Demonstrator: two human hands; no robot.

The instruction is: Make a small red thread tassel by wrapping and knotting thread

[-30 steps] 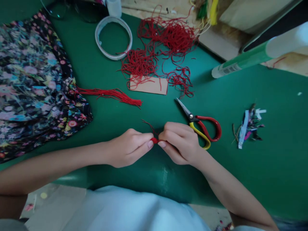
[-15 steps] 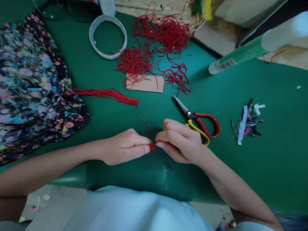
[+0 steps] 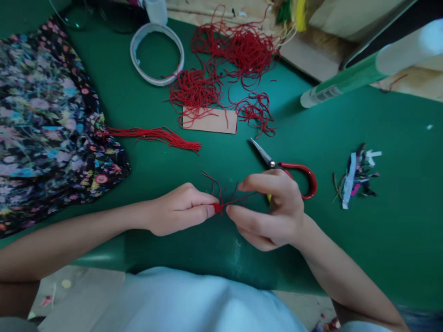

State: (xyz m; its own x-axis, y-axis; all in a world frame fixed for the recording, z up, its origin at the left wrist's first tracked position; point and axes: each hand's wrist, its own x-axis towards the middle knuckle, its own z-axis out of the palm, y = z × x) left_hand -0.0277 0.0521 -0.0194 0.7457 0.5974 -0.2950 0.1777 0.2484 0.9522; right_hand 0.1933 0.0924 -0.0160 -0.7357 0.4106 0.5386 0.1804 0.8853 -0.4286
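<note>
My left hand [image 3: 185, 210] is closed in a pinch, thumb and forefinger pressed on a small red thread bundle [image 3: 218, 209]. Most of the bundle is hidden in the fingers. Loose red thread ends [image 3: 212, 179] stick up from it, and one thread [image 3: 238, 200] runs right into the gap of my right hand [image 3: 273, 210]. There the thumb and forefinger are spread apart, with the thumb tip close beside the bundle. Partly behind the right hand lie scissors [image 3: 272, 164] with red and yellow handles.
Beyond the hands lie a tangle of red thread [image 3: 245, 48], a cardboard piece [image 3: 209, 123], a tape roll [image 3: 132, 57] and a red tassel [image 3: 155, 134]. Flowered fabric [image 3: 51, 129] covers the left. A green-and-white tube [image 3: 346, 76] and fabric scraps [image 3: 356, 177] are at right.
My right hand has parted its thumb and forefinger and shifted slightly right, away from the bundle. The thread between the hands now shows. My left hand keeps its pinch.
</note>
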